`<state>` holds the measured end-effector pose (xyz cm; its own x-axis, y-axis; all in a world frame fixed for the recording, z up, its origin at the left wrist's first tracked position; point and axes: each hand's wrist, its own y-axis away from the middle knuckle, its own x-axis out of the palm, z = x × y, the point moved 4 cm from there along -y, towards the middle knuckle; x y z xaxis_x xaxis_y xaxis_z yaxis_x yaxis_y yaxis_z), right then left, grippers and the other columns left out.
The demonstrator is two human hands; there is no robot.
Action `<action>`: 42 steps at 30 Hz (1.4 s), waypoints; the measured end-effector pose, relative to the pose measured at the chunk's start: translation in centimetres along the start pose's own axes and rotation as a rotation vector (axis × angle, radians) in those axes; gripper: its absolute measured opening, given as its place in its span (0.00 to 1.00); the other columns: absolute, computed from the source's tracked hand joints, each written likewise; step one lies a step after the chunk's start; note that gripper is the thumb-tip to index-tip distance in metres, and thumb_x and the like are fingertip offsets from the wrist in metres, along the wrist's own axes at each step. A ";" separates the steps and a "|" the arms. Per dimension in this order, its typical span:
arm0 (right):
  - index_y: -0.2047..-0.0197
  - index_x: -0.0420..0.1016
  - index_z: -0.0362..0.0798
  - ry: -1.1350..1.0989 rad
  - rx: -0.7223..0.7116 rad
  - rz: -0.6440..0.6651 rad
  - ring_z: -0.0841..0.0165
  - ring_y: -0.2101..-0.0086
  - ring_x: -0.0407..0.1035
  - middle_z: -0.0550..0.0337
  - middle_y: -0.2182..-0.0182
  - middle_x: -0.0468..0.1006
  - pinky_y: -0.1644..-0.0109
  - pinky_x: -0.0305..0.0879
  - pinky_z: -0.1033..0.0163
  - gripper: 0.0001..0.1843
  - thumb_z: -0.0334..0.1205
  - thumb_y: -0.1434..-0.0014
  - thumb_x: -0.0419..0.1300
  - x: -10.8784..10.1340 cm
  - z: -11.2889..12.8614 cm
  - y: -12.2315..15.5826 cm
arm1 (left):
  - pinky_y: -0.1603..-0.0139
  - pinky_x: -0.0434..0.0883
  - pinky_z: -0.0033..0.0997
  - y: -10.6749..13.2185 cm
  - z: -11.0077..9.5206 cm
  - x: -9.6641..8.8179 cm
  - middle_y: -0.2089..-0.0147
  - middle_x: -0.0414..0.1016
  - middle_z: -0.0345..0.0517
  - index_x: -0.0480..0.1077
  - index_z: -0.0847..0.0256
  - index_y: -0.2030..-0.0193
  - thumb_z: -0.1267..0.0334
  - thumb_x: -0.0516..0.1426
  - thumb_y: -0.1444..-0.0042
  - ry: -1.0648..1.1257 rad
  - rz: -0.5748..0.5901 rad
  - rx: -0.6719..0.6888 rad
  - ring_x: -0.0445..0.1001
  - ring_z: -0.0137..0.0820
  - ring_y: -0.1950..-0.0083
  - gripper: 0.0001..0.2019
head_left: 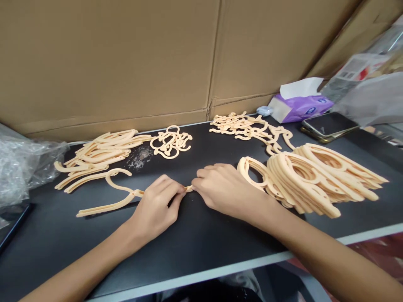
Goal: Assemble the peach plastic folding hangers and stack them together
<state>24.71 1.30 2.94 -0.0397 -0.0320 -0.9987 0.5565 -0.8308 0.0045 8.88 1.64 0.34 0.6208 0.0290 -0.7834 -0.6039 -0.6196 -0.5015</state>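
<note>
A cream plastic clothes hanger [108, 206] lies on the black tabletop, its hook and one arm showing left of my hands. My left hand [159, 199] is closed in a pinch over the other side of it. A short cream end [189, 188] shows between my two hands, where the fingertips nearly meet. My right hand [223, 188] has its fingers curled and pressed together on that end; what lies under them is hidden. Just right of my right hand, folded hanger pieces [302, 180] are stacked in overlapping rows.
Long hanger arms [103, 151] are piled at the back left, beside a small heap of hooks [171, 142]. More curved pieces [242, 126] lie at the back. A purple tissue pack [299, 107], a phone [330, 123] and bubble wrap [25, 163] border the area. Cardboard [110, 58] stands behind.
</note>
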 end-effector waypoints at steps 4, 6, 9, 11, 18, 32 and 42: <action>0.68 0.77 0.45 -0.081 -0.017 -0.088 0.63 0.62 0.72 0.54 0.65 0.79 0.58 0.60 0.59 0.14 0.31 0.33 0.53 0.0 -0.7 -0.2 | 0.59 0.73 0.35 0.3 0.0 0.4 0.63 0.79 0.45 0.72 0.62 0.61 0.75 0.56 0.36 -0.036 -0.008 0.056 0.73 0.34 0.61 0.06; 0.66 0.77 0.45 -0.158 -0.039 -0.206 0.63 0.61 0.71 0.53 0.64 0.79 0.55 0.62 0.59 0.14 0.30 0.32 0.52 -0.4 -1.2 -0.4 | 0.58 0.74 0.35 0.4 0.0 0.5 0.63 0.78 0.45 0.72 0.62 0.61 0.75 0.56 0.35 -0.044 -0.012 0.051 0.73 0.34 0.61 0.06; 0.63 0.76 0.44 -0.257 -0.012 -0.510 0.63 0.60 0.72 0.52 0.63 0.80 0.51 0.65 0.58 0.15 0.31 0.30 0.50 -1.2 -2.5 -0.4 | 0.58 0.74 0.36 0.4 0.1 0.6 0.64 0.78 0.46 0.72 0.63 0.63 0.74 0.56 0.34 -0.058 -0.013 0.042 0.73 0.34 0.61 0.06; 0.62 0.76 0.45 -0.285 0.025 -0.686 0.63 0.60 0.72 0.51 0.63 0.81 0.51 0.66 0.58 0.14 0.33 0.30 0.50 -1.5 -3.2 -0.2 | 0.59 0.75 0.37 0.4 0.1 0.6 0.64 0.78 0.47 0.72 0.64 0.63 0.73 0.55 0.34 -0.059 -0.014 0.038 0.73 0.34 0.61 0.07; 0.62 0.77 0.47 -0.295 0.098 -0.583 0.63 0.59 0.73 0.53 0.62 0.82 0.51 0.63 0.57 0.14 0.36 0.31 0.51 -1.1 -3.2 -0.3 | 0.59 0.75 0.36 0.4 0.1 0.6 0.64 0.78 0.47 0.73 0.63 0.62 0.73 0.55 0.34 -0.072 -0.013 0.023 0.73 0.34 0.61 0.07; 0.59 0.79 0.45 -0.179 0.169 -0.384 0.62 0.58 0.72 0.53 0.61 0.82 0.50 0.58 0.58 0.17 0.35 0.30 0.48 -0.3 -3.2 -0.9 | 0.57 0.72 0.35 0.4 0.4 0.2 0.63 0.78 0.45 0.72 0.63 0.61 0.73 0.56 0.34 -0.009 -0.048 -0.005 0.72 0.33 0.60 0.05; 0.52 0.82 0.46 -0.043 0.621 -0.381 0.53 0.53 0.75 0.47 0.55 0.83 0.49 0.65 0.53 0.19 0.38 0.34 0.50 -6.0 -10.1 1.1 | 0.59 0.73 0.35 0.4 0.2 0.4 0.64 0.80 0.46 0.73 0.62 0.63 0.72 0.56 0.34 -0.083 -0.064 0.061 0.75 0.34 0.62 0.06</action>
<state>33.98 6.17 8.44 -0.1764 0.3115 -0.9337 -0.0750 -0.9501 -0.3028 8.77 1.57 -0.30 0.6173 0.1336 -0.7753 -0.5948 -0.5657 -0.5711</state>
